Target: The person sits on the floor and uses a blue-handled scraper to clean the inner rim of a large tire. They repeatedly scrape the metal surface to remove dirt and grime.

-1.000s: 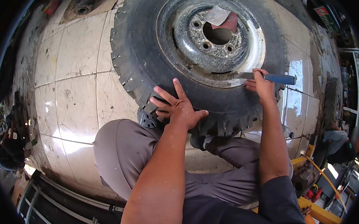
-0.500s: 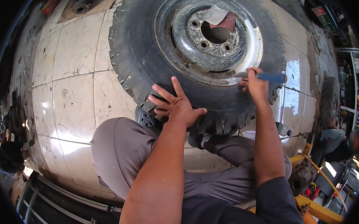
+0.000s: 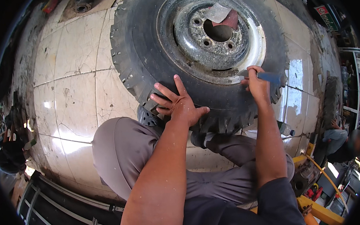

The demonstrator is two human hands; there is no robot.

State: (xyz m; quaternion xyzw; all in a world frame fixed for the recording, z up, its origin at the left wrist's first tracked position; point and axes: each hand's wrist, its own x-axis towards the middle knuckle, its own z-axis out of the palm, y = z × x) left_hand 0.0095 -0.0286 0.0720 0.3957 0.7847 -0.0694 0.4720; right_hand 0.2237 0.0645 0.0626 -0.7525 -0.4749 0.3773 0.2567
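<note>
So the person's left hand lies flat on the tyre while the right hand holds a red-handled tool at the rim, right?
Nearly. The head view shows the handle of the tool is blue, not red. The left hand does lie flat on the tyre, and the right hand holds the tool at the rim.

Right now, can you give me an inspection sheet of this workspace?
Surface: cracked, glossy white tiled floor.
Job's things: knobby tyre lying flat on its steel rim; blue-handled tool at the rim edge.
Clutter: paper scrap over the hub hole; plastic bottle.
Hands: left hand spread flat on the sidewall; right hand closed on the tool.
Cables: yellow hose.
Surroundings: another person at the right edge.
</note>
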